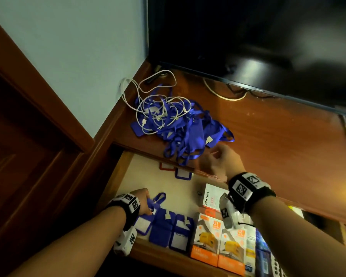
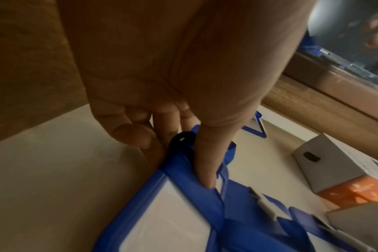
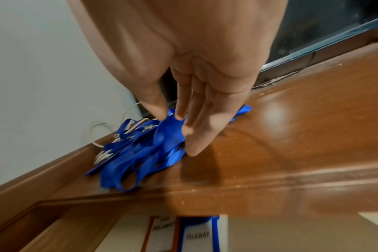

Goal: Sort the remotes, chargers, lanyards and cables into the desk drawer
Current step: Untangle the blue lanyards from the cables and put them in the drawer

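Note:
A tangled pile of blue lanyards (image 1: 180, 126) (image 3: 140, 150) and white cables (image 1: 148, 108) lies on the wooden desk top (image 1: 278, 136) at the left corner. My right hand (image 1: 214, 156) (image 3: 173, 116) hovers at the pile's near right edge, fingers straight, thumb and forefinger tips touching a blue strap. Below, the drawer (image 1: 168, 184) stands pulled out. Inside it my left hand (image 1: 146, 202) (image 2: 183, 153) pinches the strap of a blue lanyard (image 1: 158, 198) (image 2: 179, 167) just above its badge holder (image 2: 162, 213), which lies flat at the drawer's front left.
Two more blue badge holders (image 1: 172, 230) lie beside it, then orange charger boxes (image 1: 206, 236) and a white box (image 1: 212, 194). A red-framed (image 1: 167, 166) and a blue-framed badge holder (image 1: 183, 173) sit at the drawer's back. A black screen (image 1: 248, 37) stands behind on the desk.

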`<state>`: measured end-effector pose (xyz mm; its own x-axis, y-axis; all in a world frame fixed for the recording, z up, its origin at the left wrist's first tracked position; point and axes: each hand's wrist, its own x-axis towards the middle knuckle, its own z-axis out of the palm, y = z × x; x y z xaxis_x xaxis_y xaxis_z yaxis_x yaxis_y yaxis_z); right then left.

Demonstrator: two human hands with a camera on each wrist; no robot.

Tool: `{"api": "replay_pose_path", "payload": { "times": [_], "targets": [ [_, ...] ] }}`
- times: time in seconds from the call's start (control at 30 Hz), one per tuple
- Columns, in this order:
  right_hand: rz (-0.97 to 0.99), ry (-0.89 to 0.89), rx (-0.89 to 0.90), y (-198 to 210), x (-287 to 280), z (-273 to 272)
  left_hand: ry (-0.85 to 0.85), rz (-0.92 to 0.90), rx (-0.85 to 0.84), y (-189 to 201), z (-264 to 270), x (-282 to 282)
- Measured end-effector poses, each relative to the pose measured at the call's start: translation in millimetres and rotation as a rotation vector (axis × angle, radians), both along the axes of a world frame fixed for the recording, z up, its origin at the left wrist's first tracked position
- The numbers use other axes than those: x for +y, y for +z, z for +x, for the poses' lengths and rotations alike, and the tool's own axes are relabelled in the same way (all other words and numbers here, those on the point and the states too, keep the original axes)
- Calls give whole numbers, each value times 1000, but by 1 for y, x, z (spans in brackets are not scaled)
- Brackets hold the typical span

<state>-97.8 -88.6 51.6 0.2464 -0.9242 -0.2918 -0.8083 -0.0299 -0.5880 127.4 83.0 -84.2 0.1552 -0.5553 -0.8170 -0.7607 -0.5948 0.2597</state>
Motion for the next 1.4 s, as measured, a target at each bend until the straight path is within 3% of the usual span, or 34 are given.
{"api": "replay_pose_path", "payload": {
  "times": [0.33,0.53,0.73,0.97,1.13,1.23,1.3,1.4],
  "targets": [
    [86,-52,106,-32,-53,43,-10,51,-141,-2,-7,-8],
    [117,29,186,-35,-61,51,36,62,-165,0,-7,-6],
    [95,-178,-87,-19,-59,32,-56,81,-142,3,-5,-5],
    [-154,-224,-251,29,-39,-11,-240,59,-212,33,1,-22],
    [-345,-199,-339,78,-34,-27,-339,70,-158,53,2,-18],
    [-456,-168,-372,108,-36,-38,-314,-88,-263,93,-4,-33],
    [-526,-157,-393,128,-37,-44,-186,-411,-325,135,-7,-54],
    [-582,-155,-410,159,-42,-48,51,-887,-232,200,-15,-94]
  ]
}}
